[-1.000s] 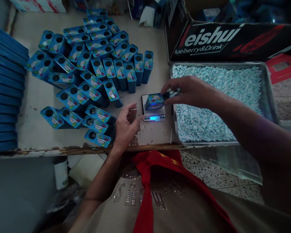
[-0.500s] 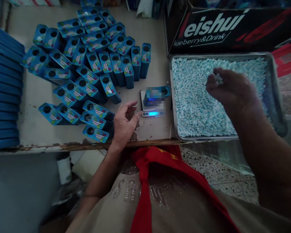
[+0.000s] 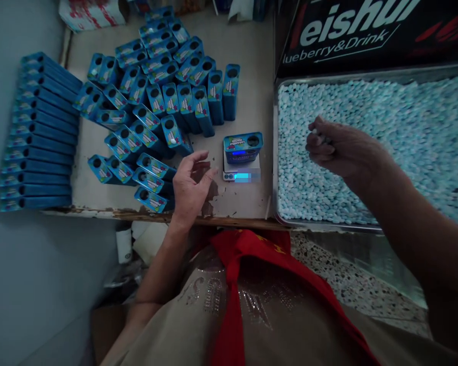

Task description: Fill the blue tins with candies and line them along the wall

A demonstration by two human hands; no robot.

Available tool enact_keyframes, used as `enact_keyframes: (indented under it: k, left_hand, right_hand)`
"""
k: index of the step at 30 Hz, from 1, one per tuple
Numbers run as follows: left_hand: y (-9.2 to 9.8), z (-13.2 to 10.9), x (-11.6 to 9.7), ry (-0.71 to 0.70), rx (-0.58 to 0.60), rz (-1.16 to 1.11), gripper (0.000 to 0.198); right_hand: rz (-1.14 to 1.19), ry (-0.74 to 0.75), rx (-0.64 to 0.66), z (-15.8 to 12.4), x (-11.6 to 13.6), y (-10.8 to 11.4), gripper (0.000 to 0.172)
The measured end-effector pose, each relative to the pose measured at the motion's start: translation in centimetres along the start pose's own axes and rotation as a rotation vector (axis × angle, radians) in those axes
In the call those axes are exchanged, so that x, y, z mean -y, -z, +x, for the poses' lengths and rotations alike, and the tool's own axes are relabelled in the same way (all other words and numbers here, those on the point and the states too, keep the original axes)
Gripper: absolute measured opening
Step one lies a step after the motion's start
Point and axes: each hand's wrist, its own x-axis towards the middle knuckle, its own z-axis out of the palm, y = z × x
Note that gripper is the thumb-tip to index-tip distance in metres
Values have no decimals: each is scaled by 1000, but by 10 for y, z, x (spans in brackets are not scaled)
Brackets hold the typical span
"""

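My left hand [image 3: 191, 185] rests open at the table's front edge, fingers apart, just left of a small digital scale [image 3: 228, 169] with a lit display. On the scale stands a blue candy box [image 3: 244, 145] with a round hole in its top. My right hand [image 3: 341, 147] is closed on a few small pale candies [image 3: 320, 135], held above a metal tray [image 3: 277, 168] full of light-blue and white candies [image 3: 309, 193]. How many candies are within the fingers is hidden. Left of my left hand stand many similar blue boxes [image 3: 148, 180], upright with holes facing up.
A row of blue boxes [image 3: 41, 147] lies packed along the left wall. A black printed carton [image 3: 351, 35] stands behind the tray. A red and white package [image 3: 93, 12] sits at the back left. The table's front edge [image 3: 229, 222] is worn.
My right hand has come left over the tray toward the scale, still closed on candies. My left hand has drawn back slightly from the scale. The camera view has shifted left.
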Motion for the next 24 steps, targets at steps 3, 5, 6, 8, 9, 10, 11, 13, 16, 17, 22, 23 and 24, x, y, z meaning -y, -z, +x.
enact_keyframes:
  k: [3, 5, 6, 8, 9, 10, 11, 13, 16, 17, 22, 23, 24]
  left_hand:
    - [-1, 5, -8, -19, -19, 88, 45]
    - [-5, 11, -13, -40, -20, 133, 54]
    - [-8, 14, -14, -50, -19, 146, 59]
    - [-17, 21, -14, -61, -4, 150, 66]
    - [-21, 24, -12, -59, 10, 145, 68]
    - [-25, 27, -10, -51, 28, 138, 68]
    - [-29, 28, -8, -38, 48, 132, 67]
    - [-33, 29, -5, -15, 78, 129, 65]
    - [-32, 28, -7, -57, 74, 168, 63]
    - [-31, 28, -9, -97, 65, 195, 62]
    - [-43, 47, -26, -265, 88, 387, 67]
    - [-48, 50, -32, -277, 129, 436, 65]
    - [-53, 52, -39, -288, 187, 487, 60]
  right_hand:
    - [-7, 22, 102, 6, 4, -5, 31]
    - [7, 28, 133, 8, 8, -6, 30]
    - [25, 32, 139, 8, 10, -7, 29]
    - [52, 44, 163, 8, 12, -8, 27]
    - [56, 51, 198, 8, 12, -9, 25]
    - [54, 65, 248, 9, 12, -11, 22]
    - [40, 86, 304, 10, 12, -14, 18]
    - [-35, 165, 408, 13, 10, -23, 15]
    - [-266, 365, 454, 18, 9, -42, 18]
    - [-358, 427, 438, 20, 9, -48, 21]
    - [-626, 542, 269, 22, 11, -56, 26]
    - [-671, 539, 228, 19, 12, -52, 29]
    - [-731, 543, 185, 16, 12, -48, 35]
